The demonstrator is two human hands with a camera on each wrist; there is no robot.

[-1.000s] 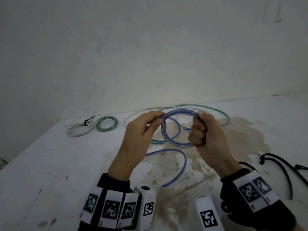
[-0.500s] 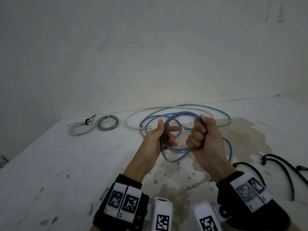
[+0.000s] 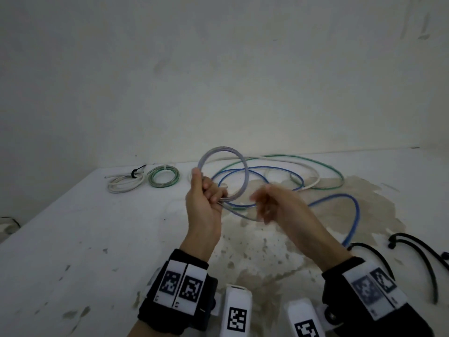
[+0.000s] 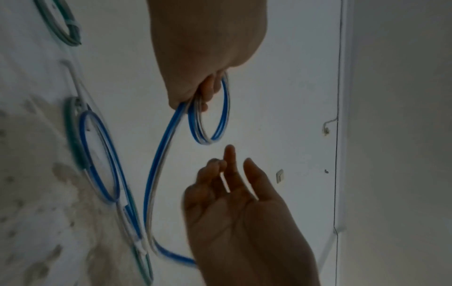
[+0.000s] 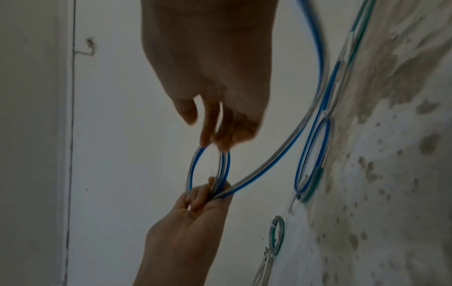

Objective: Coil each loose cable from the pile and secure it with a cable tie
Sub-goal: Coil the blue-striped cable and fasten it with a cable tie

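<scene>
Left hand [image 3: 206, 203] grips the blue cable's [image 3: 349, 215] coil [image 3: 224, 176] above the tabletop [image 3: 73, 239]; right hand [image 3: 274, 205], fingers loose, holds nothing. Risk: that 1-handed grip slackens and the loops spring apart before tying.

R hand [image 3: 274, 205] let go of blue coil [image 3: 224, 176], fingers apparently loose; L hand [image 3: 204, 203] raised it, sole grip.

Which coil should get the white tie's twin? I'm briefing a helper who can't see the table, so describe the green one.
On the white table, look to the far left corner. Two small finished coils lie there; the green coil is the right one, round and white-tied, unlike the flatter white coil with its black tie.
</scene>
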